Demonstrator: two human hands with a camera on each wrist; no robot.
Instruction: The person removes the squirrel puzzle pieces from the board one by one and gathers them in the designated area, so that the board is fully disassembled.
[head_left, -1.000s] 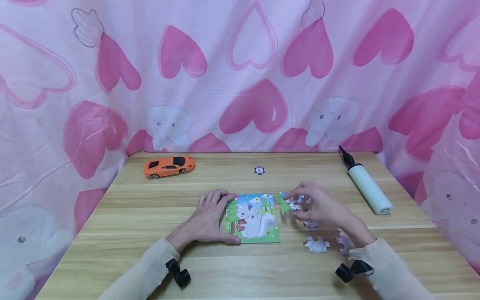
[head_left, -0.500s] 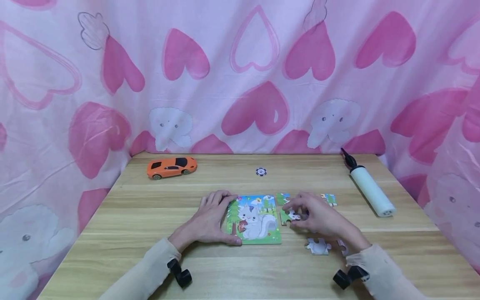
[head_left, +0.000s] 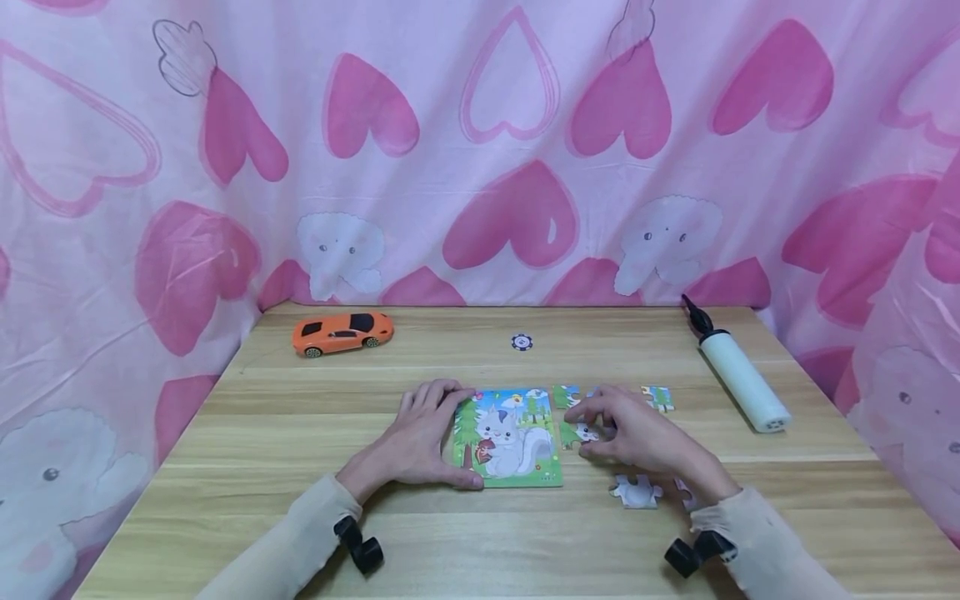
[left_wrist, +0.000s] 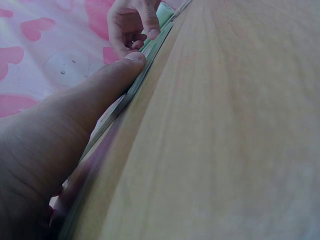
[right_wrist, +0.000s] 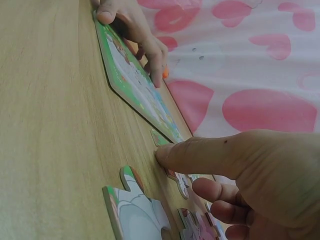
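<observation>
A square puzzle board (head_left: 521,446) with a white squirrel picture lies flat on the table. My left hand (head_left: 420,442) holds it at the left, thumb on the near edge and index finger at the far left corner. Just right of the board, my right hand (head_left: 637,429) has thumb and index finger on a puzzle piece (head_left: 567,435) showing green and part of a face. In the right wrist view, the thumb covers part of that piece. A separate white-and-green puzzle piece (right_wrist: 137,215) lies nearer; several others are partly hidden under the right hand.
An orange toy car (head_left: 342,334) stands at the back left. A small round chip (head_left: 522,342) lies at the back middle. A white hand pump (head_left: 744,382) with a black nozzle lies at the right. Behind the wooden table (head_left: 315,417) hangs a pink heart-patterned curtain (head_left: 510,217).
Right hand has lowered toward me, bringing the face piece down to the table beside the board, below another piece. The left hand stays on the board. Little changed over the last half second.
</observation>
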